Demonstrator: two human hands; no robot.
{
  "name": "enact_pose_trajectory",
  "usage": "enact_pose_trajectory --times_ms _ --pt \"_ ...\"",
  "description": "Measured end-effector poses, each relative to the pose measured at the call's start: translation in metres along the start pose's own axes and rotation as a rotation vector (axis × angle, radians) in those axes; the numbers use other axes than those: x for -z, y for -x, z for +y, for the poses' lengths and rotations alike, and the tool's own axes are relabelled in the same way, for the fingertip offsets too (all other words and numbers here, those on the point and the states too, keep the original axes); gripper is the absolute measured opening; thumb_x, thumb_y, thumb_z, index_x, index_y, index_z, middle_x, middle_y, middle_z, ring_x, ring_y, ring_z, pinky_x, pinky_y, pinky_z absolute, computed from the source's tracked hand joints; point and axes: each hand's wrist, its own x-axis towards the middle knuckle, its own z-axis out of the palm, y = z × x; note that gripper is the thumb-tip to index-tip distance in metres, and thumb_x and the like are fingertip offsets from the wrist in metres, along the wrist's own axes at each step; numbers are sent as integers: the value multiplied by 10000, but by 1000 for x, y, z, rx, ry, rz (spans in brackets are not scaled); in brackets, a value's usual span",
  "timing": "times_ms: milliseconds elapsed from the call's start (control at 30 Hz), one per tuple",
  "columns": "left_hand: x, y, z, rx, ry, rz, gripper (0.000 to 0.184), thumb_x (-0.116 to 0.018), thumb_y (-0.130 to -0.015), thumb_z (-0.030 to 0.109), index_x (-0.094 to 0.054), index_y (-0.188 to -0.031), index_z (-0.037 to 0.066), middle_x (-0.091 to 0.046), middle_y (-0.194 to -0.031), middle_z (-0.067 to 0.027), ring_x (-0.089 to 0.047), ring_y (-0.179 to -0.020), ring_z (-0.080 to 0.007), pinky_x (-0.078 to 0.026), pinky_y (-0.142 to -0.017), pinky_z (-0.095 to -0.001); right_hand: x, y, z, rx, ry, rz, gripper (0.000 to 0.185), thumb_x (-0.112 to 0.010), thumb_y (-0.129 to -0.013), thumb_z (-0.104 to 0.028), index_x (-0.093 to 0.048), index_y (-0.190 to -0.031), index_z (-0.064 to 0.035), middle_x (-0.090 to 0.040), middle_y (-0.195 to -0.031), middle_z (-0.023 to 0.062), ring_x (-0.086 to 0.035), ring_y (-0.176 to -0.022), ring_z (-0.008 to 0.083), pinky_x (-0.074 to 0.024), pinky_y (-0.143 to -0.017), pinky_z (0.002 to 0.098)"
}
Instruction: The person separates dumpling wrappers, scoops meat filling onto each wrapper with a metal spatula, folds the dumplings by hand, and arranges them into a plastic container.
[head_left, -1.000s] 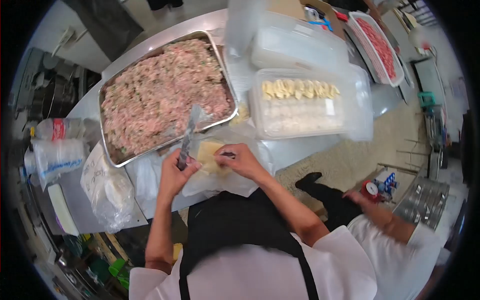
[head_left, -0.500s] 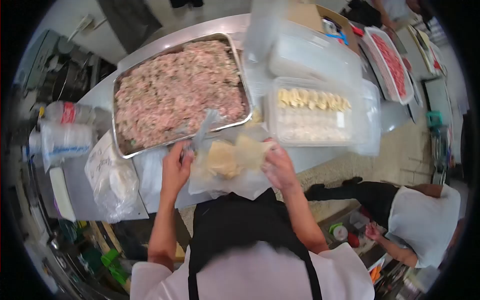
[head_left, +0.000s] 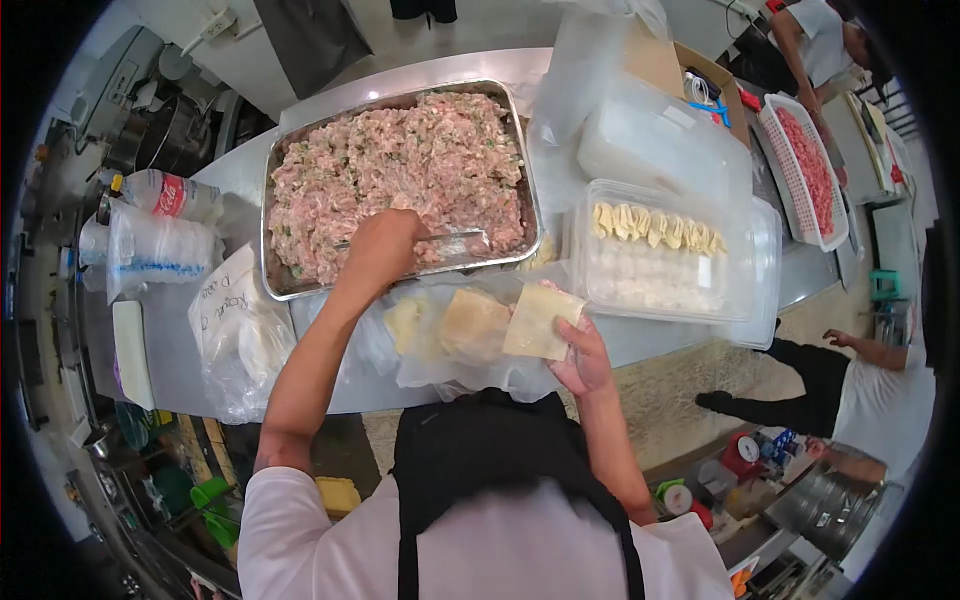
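Note:
My left hand (head_left: 385,245) is closed around a thin, flat metal tool (head_left: 458,236), whose blade meets the pale pink minced filling flecked with green (head_left: 400,165). That filling lies in a large metal tray (head_left: 268,215). Between the fingers and thumb of my right hand (head_left: 585,358) is a square dough wrapper (head_left: 538,322), held up near the table's front edge. Just left of it, a stack of wrappers (head_left: 474,322) rests in clear plastic. To the right, a plastic container (head_left: 640,300) holds a row of folded dumplings (head_left: 660,228) and paler rows in front.
Plastic lids (head_left: 665,140) lie behind the container. A perforated basket of red meat (head_left: 800,160) stands far right. On the left are a bottle (head_left: 170,195), wrapped cups (head_left: 160,250) and a marked plastic bag (head_left: 240,340). Other people (head_left: 880,390) are at the right.
My left hand has moved from the tray's front edge up over the filling with the metal tool. My right hand has lifted one wrapper clear of the plastic, slightly right.

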Motion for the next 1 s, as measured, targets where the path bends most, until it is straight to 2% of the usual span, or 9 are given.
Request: enact_pose_trajectory --times_ms 233,500,567,633,667,733,767,867,1000 --pt "-8 9 -14 -155 146 -137 377 -617 -623 -34 -769 -950 77 -687 -875 -218 -653 -822 -413 -528 -747 -452 -3 -14 2 23 61 43 580 -519 -1033 -248 -303 -1498 23 -494 -1423 230 -498 -1321 408 -412 -1111 526" --pt "11 41 -36 159 1032 -277 278 -673 -802 -43 -759 -1062 5 -631 -737 -20 -593 -615 -82 -439 -527 -252 -8 -35 13 120 31 154 532 -428 -1062 -304 -353 -1473 24 -496 -1427 234 -508 -1318 382 -407 -1123 491" --pt "15 55 -25 124 1053 -220 284 -677 -798 -59 -756 -1065 -1 -642 -770 -37 -596 -618 -86 -442 -530 -247 -18 -46 15 154 -5 199 530 -417 -1064 -307 -353 -1475 21 -500 -1425 227 -504 -1321 379 -401 -1129 488" --pt "13 67 -14 20 1053 -93 287 -700 -793 -64 -760 -1062 17 -650 -835 -69 -612 -648 -126 -469 -565 -274 -30 -60 14 100 -317 -182 470 -387 -1077 -295 -391 -1447 -5 -514 -1406 188 -501 -1314 359 -369 -1149 500" --pt "5 70 -6 12 1048 -92 287 -700 -793 -64 -760 -1062 17 -650 -835 -69 -612 -648 -126 -469 -565 -274 -35 -64 14 107 -317 -188 470 -387 -1077 -295 -391 -1447 -5 -514 -1406 188 -501 -1314 359 -369 -1149 500" --pt "-17 76 11 -275 710 232 275 -706 -791 -51 -771 -1036 55 -649 -815 -84 -628 -674 -196 -487 -600 -320 -45 -71 14 -12 -274 61 464 -377 -1079 -301 -403 -1435 -5 -518 -1393 182 -508 -1296 361 -350 -1158 507" --pt "-23 84 16 -182 509 224 256 -724 -778 -34 -778 -1001 81 -637 -808 -102 -636 -715 -266 -498 -624 -364 -43 -75 16 -11 -273 53 464 -377 -1079 -301 -403 -1435 -5 -518 -1393 182 -508 -1296 361 -350 -1158 507" --pt "7 112 32 -68 315 200 224 -737 -772 -23 -777 -971 70 -642 -820 -106 -635 -718 -287 -498 -623 -372 -33 -86 22 78 -285 256 454 -362 -1082 -306 -423 -1412 0 -549 -1343 175 -528 -1269 349 -372 -1141 496" --pt "21 118 65 -98 435 417 238 -724 -789 -16 -768 -1006 70 -633 -818 -119 -651 -718 -278 -499 -621 -378 -35 -83 26 193 -179 282 445 -348 -1083 -290 -455 -1372 31 -586 -1278 177 -558 -1220 329 -415 -1102 478"
